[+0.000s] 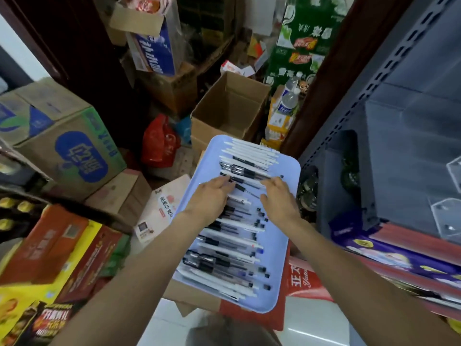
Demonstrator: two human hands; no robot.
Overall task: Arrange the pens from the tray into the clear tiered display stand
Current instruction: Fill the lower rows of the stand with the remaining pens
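Note:
A light blue tray (287,248) lies in front of me, filled with several pens (232,258), some white and some clear with black caps, laid crosswise. My left hand (212,198) rests on the pens in the tray's middle, fingertips touching a black-capped pen. My right hand (278,201) is over the same rows, its fingers bent down onto the pens' right ends. I cannot tell whether either hand pinches a pen. Clear plastic pieces of the display stand (446,216) show on the grey shelf at the right edge.
The tray sits on cardboard boxes, with a red box (306,283) under its right side. An open empty carton (229,108) stands behind it. Stacked drink cartons (62,143) crowd the left. A grey metal shelf unit (389,121) rises on the right.

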